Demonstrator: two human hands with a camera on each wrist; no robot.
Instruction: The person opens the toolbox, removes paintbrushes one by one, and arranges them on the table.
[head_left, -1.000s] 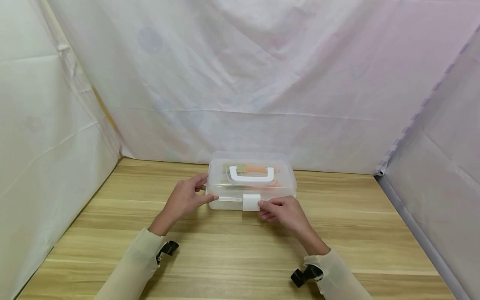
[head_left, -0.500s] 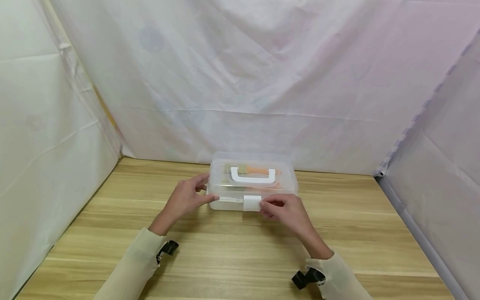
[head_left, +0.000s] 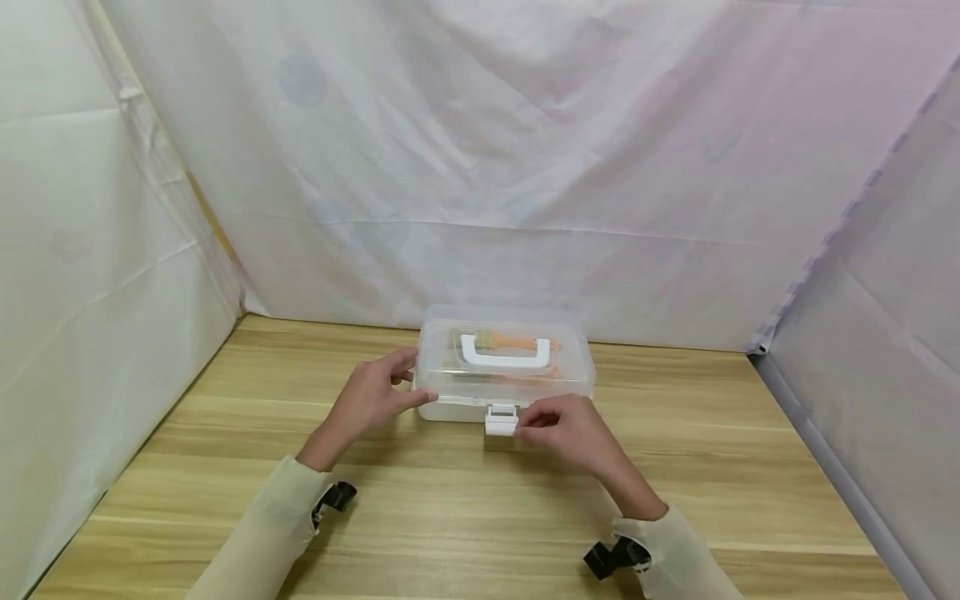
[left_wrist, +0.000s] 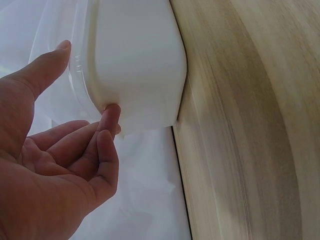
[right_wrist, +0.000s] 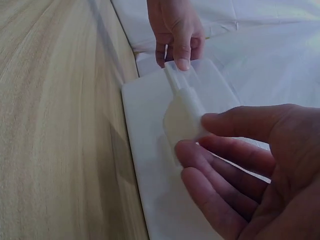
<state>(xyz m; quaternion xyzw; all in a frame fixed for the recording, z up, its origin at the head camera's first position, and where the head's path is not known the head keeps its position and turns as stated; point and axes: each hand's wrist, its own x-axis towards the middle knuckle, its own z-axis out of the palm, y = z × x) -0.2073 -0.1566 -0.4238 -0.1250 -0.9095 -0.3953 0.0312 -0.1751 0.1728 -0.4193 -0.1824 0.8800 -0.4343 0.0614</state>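
A clear-lidded plastic storage box (head_left: 453, 412) with a white carry handle (head_left: 506, 360) stands on the table, its lid down. Through the lid shows a brush (head_left: 517, 341) with an orange handle and pale bristles, and another orange piece lies nearer the front. My left hand (head_left: 367, 396) holds the box's left front corner. Its thumb rests on the lid's edge, and a fingertip (left_wrist: 111, 114) presses under the rim. At the front, the white latch (head_left: 501, 421) is swung outward and down. My right hand (head_left: 566, 429) pinches the latch's right edge between thumb and fingers.
The wood-grain table (head_left: 450, 517) reaches back to a pale hanging cloth (head_left: 480, 167) close behind the box. More cloth walls stand on the left and right. Both sleeves carry a black wrist mount (head_left: 617, 557).
The latch, flat against the box front before, has tipped outward and down, with the right hand's fingers moving slightly lower along with it. The left hand stays in place.
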